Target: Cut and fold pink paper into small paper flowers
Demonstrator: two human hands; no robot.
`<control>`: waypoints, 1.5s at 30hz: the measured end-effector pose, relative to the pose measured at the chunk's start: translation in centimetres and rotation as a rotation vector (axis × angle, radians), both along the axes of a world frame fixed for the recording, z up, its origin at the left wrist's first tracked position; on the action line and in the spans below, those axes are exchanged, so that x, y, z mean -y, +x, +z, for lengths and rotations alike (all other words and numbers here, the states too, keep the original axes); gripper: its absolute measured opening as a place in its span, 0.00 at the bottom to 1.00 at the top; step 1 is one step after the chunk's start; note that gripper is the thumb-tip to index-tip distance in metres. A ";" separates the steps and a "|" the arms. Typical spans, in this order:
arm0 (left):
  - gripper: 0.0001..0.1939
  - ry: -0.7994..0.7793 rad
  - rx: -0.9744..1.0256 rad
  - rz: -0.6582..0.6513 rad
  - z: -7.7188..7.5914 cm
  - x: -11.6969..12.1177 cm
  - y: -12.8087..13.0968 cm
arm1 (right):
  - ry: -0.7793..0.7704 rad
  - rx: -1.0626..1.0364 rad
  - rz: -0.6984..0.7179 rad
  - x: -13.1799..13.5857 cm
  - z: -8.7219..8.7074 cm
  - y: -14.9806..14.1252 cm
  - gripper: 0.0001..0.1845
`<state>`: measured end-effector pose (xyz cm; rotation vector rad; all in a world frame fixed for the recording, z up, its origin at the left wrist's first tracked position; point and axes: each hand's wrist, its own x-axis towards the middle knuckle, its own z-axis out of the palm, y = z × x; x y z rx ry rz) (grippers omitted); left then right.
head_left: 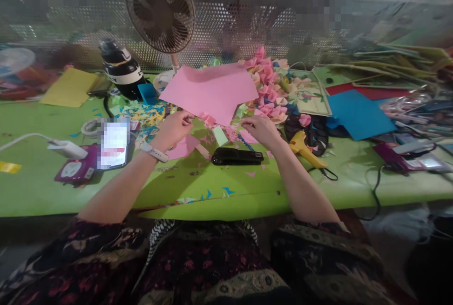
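Note:
My left hand (176,128) is closed in a pinch at the lower left edge of a large pink paper sheet (212,90) that is lifted over the green table (106,192). My right hand (261,129) rests curled on the table by small pink paper pieces (247,136), just under the sheet's right lower edge; whether it grips one is unclear. A white watch (155,152) is on my left wrist. A black stapler (237,156) lies just in front of both hands. A small green paper square (220,135) lies between them.
Folded pink and cream paper flowers (271,83) are piled behind the right hand. A yellow glue gun (305,148), a blue sheet (357,114), a phone (113,144), a white charger (67,148), a black bottle (123,71) and a fan (160,8) surround the work spot. Paper scraps (148,119) litter the left.

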<state>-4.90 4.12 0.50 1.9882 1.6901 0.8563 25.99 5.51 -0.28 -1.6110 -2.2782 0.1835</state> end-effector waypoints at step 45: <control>0.05 0.109 0.381 -0.071 -0.1 3.3 2.5 | -0.244 0.408 -0.522 9.7 3.8 11.5 0.21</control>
